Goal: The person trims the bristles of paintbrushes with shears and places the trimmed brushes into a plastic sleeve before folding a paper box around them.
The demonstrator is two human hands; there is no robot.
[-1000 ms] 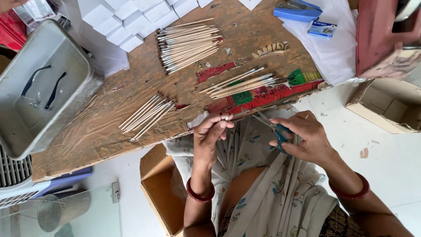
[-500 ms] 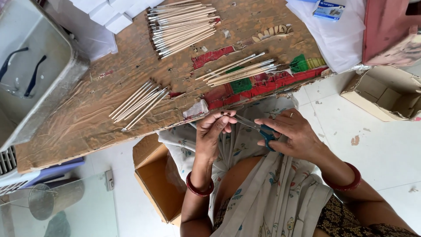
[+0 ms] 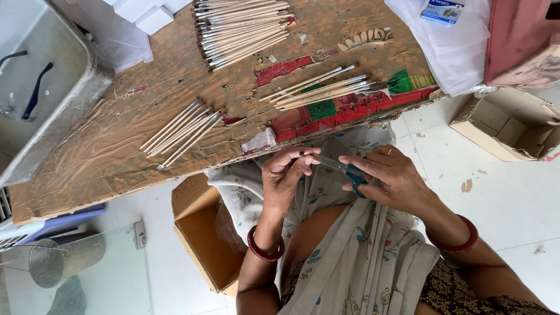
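Head view showed the left hand (image 3: 286, 175) pinching a brush tip while the right hand (image 3: 391, 178) gripped scissors (image 3: 345, 170); a careless snip risked nicking fingertips.

Red bangles (image 3: 265, 252), pale floral drape (image 3: 361, 262)

Worn brown cardboard board (image 3: 116, 146), creased, with red, green and yellow printed patches along near edge. Pale wooden brushes with silver ferrules (image 3: 242, 26) in top heap; same tan-and-silver in middle bundle (image 3: 318, 88) and left bundle (image 3: 181, 131). Blue-handled scissors (image 3: 350, 172) with grey blades. Dark red bangle (image 3: 265, 248) on left wrist, matching red bangle (image 3: 461, 236) on right. Cream floral-print cloth (image 3: 361, 256), small blue and orange sprigs. Grey metal tray (image 3: 64, 76). White tiled floor (image 3: 513, 198). Tan cardboard box (image 3: 198, 233).
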